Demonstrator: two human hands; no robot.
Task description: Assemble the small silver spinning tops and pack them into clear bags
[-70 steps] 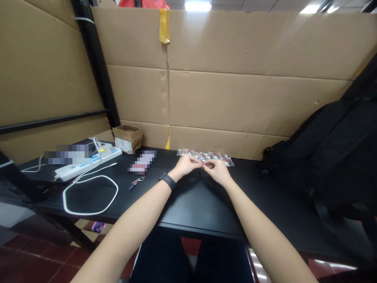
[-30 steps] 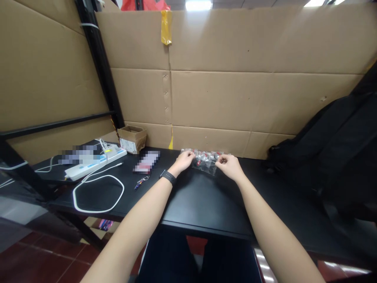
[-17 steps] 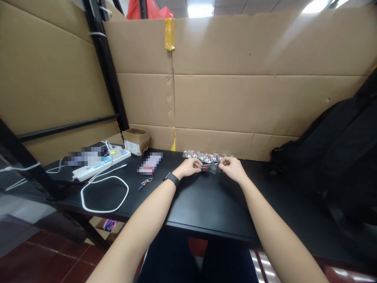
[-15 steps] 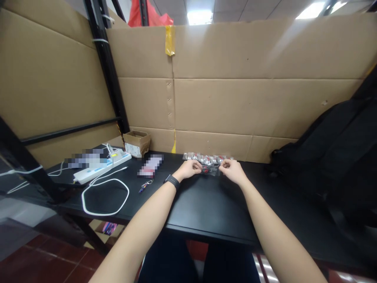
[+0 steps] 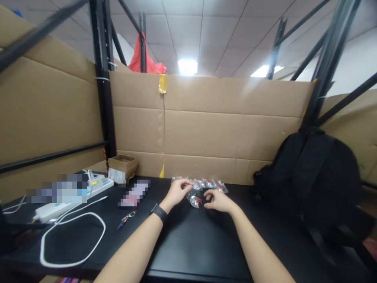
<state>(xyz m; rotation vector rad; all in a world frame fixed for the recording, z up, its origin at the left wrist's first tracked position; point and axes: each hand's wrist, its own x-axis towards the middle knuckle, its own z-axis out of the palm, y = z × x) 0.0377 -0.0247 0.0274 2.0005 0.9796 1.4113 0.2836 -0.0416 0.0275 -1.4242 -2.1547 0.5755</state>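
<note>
A small clear plastic packet (image 5: 194, 201) with a shiny round silver item and a red piece in it is at the middle of the black tabletop. My left hand (image 5: 179, 192), with a dark band on its wrist, pinches the packet's upper left edge between thumb and fingertips. Just right of the packet, my right hand (image 5: 218, 200) hovers with thumb and fingers curved apart and nothing between them. Behind both hands, several similar packets (image 5: 209, 183) with silver and red contents form a row by the cardboard wall; my left fingers partly cover the row's left end.
At left on the tabletop (image 5: 188, 243) are a white power strip (image 5: 61, 204), a looped white cable (image 5: 101, 232), a keychain (image 5: 126, 220) and a small open cardboard box (image 5: 123, 167). A black backpack (image 5: 312, 169) stands at right. Cardboard walls (image 5: 206, 133) enclose the back and left.
The view has tilted up. My right hand has let go of the packet and opened. The packet now shows its silver round item, hanging nearer to me from my left hand.
</note>
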